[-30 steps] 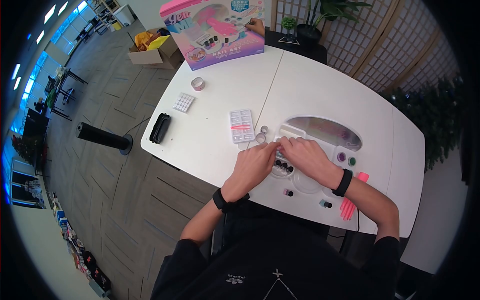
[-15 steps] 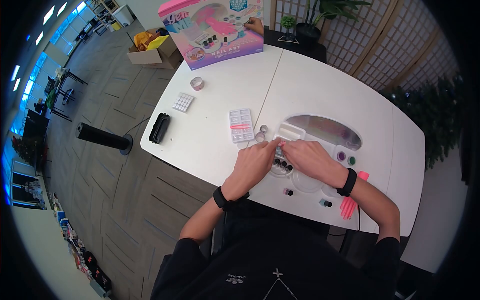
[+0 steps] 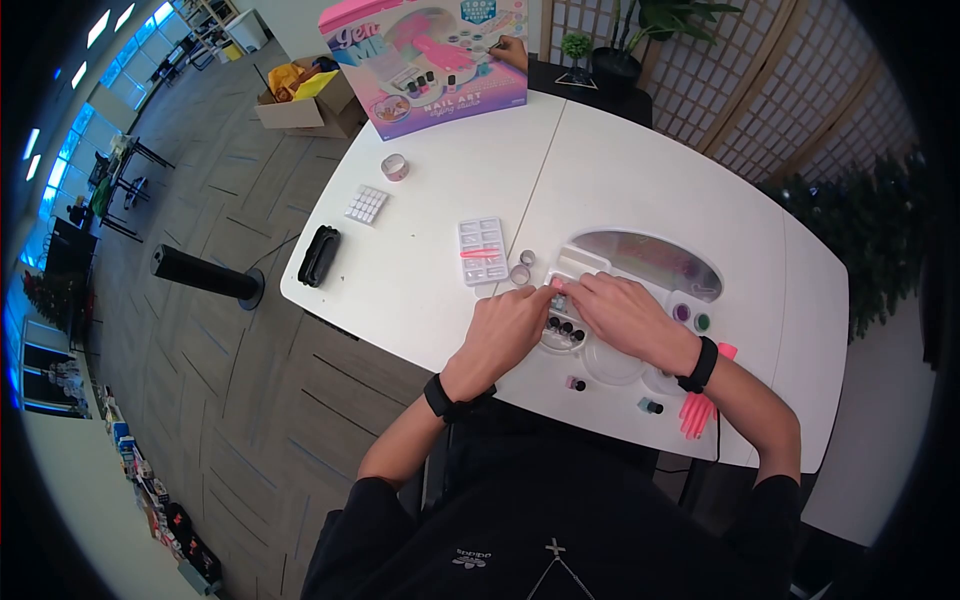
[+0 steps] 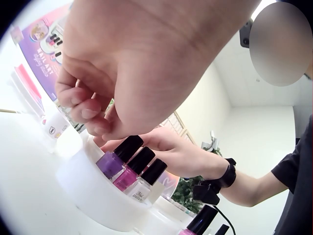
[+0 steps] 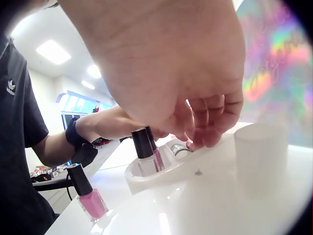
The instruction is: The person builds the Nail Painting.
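Note:
My left hand and right hand meet fingertip to fingertip over the white nail studio tray. Between them they pinch a small pink piece, largely covered by the fingers. In the left wrist view the left hand has its fingers curled in toward the thumb. Below the hands, nail polish bottles with black caps stand in the tray's rounded holder, purple, pink and clear. A silver curved piece lies under the right fingertips.
A mirror backs the tray. To the left lie a compartment case with pink tweezers and small round containers. Two polish bottles stand nearer me, one pink. A pink plastic hand lies right; the product box stands behind.
The small pink piece between my fingertips has come into sight and shifted slightly left. The right hand has turned a little; both hands stay over the same part of the tray.

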Demonstrator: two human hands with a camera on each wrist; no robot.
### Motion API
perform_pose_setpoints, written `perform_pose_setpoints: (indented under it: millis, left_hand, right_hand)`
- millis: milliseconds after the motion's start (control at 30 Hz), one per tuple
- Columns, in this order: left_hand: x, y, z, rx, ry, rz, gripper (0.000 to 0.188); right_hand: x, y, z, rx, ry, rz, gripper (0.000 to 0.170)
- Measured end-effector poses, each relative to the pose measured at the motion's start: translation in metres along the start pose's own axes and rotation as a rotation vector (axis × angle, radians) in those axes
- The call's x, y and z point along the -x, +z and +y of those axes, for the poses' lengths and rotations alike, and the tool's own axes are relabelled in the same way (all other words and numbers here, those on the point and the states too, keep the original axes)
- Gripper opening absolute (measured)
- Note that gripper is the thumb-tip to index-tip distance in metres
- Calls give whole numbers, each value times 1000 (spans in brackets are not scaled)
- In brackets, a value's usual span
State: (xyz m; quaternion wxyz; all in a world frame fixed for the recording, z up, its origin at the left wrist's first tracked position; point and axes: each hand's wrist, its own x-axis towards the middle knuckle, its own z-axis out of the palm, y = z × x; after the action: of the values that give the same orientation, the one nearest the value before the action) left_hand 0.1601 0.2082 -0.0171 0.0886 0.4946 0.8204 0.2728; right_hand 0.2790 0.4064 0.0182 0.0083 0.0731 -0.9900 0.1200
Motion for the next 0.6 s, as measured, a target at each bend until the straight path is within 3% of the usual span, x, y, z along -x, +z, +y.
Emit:
perform_pose_setpoints:
  millis: [300,500,600]
  left_hand:
    - [0,1,-4,-29,21,-22,30]
    - [0,-12,-12,77,-38,175,24]
    - [4,-17,-25,-35,-100,184,21]
  right_hand:
    - [1,4,1,35,-20,-40,32]
    - [3,0,-5,11,-22,-28,39]
    - [2,0,-4,25,-40,-40,43]
